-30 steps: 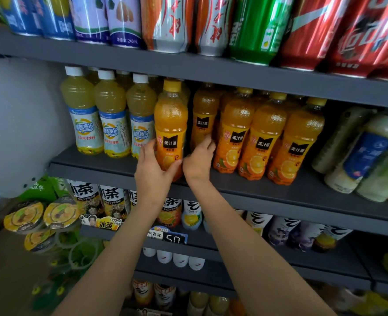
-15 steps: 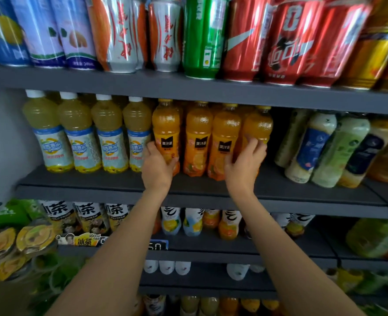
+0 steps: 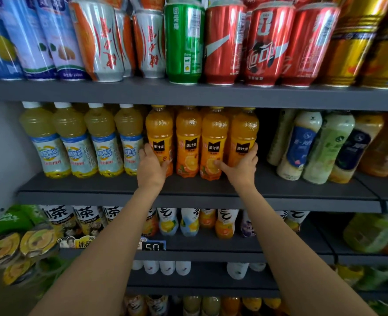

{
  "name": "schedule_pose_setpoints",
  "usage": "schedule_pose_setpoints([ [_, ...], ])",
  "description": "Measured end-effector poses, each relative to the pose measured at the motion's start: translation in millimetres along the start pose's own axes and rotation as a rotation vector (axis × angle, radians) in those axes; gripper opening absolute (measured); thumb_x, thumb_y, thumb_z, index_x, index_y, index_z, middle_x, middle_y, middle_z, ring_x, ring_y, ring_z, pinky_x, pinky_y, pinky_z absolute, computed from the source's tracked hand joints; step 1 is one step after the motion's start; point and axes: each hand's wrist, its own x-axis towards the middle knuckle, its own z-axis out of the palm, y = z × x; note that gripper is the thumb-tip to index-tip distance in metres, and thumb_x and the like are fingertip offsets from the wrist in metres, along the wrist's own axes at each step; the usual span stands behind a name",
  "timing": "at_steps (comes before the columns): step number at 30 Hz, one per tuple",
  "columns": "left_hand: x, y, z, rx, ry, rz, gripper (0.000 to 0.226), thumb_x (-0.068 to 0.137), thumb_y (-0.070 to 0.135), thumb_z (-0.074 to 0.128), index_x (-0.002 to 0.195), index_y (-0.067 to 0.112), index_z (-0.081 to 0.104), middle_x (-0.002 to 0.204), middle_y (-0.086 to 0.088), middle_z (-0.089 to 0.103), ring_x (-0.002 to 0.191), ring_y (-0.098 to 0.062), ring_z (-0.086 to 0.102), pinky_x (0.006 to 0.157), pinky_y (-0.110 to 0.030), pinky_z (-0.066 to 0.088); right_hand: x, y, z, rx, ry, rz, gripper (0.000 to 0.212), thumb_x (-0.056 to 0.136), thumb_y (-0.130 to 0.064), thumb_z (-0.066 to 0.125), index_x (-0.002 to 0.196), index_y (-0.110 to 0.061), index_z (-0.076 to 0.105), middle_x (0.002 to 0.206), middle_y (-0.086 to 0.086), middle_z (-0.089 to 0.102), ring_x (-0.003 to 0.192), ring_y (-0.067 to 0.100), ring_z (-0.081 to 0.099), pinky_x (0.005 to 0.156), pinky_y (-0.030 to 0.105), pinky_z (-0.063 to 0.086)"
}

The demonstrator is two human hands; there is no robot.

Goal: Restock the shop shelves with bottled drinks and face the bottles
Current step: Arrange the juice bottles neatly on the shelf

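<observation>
Since half second ago: right hand (image 3: 242,166) wrapped further round rightmost orange juice bottle (image 3: 243,139), four front bottles now tight, upright, labels forward — facing of this row looks nearly done. Left hand (image 3: 151,168) cups leftmost orange bottle (image 3: 160,137), fingers curled on its left side. Both hands bracket row from outside — bottles between them, on middle shelf (image 3: 200,185), beside pale yellow bottles (image 3: 81,142).
</observation>
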Motion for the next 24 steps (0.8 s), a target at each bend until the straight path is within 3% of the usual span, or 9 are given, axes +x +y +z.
schedule_pose_setpoints([
  [12, 4, -9, 1, -0.077, -0.027, 0.008, 0.066, 0.088, 0.014, 0.061, 0.142, 0.004, 0.024, 0.139, -0.019, 0.035, 0.128, -0.033, 0.038, 0.105, -0.039, 0.032, 1, 6, 10, 0.073, -0.026, 0.001, 0.114, 0.067, -0.028, 0.082, 0.148, -0.013, 0.002, 0.147, 0.018, 0.022, 0.136, 0.037, 0.025, 0.109, 0.051, 0.026],
  [14, -7, -10, 3, -0.087, 0.041, 0.015, 0.068, 0.087, 0.015, 0.061, 0.143, 0.005, 0.023, 0.141, -0.019, 0.033, 0.129, -0.033, 0.037, 0.105, -0.040, 0.033, 4, 9, 8, 0.083, -0.043, 0.009, 0.109, 0.068, -0.027, 0.082, 0.147, -0.013, 0.007, 0.145, 0.016, 0.026, 0.135, 0.034, 0.027, 0.110, 0.051, 0.029],
  [18, -39, 2, 15, -0.024, 0.303, 0.160, 0.048, 0.085, 0.015, 0.063, 0.127, 0.001, 0.045, 0.125, -0.021, 0.045, 0.117, -0.033, 0.045, 0.098, -0.040, 0.039, 10, 15, -2, 0.110, -0.100, 0.048, 0.083, 0.077, -0.012, 0.073, 0.143, -0.013, 0.023, 0.139, 0.012, 0.037, 0.129, 0.029, 0.038, 0.105, 0.043, 0.036],
  [21, -47, 21, 32, -0.070, 0.163, 0.216, 0.050, 0.086, 0.021, 0.061, 0.129, 0.005, 0.042, 0.126, -0.015, 0.046, 0.119, -0.028, 0.045, 0.099, -0.036, 0.040, 11, 16, -5, 0.029, -0.081, 0.035, 0.072, 0.079, -0.010, 0.071, 0.138, -0.007, 0.030, 0.135, 0.014, 0.041, 0.126, 0.029, 0.041, 0.102, 0.039, 0.036],
  [24, -42, 33, 43, -0.073, 0.039, 0.079, 0.069, 0.085, 0.027, 0.064, 0.139, 0.005, 0.027, 0.136, -0.017, 0.038, 0.127, -0.030, 0.038, 0.102, -0.036, 0.036, 10, 17, -5, -0.029, -0.063, -0.003, 0.070, 0.078, -0.012, 0.072, 0.135, -0.004, 0.033, 0.133, 0.016, 0.043, 0.124, 0.031, 0.042, 0.101, 0.038, 0.036],
])
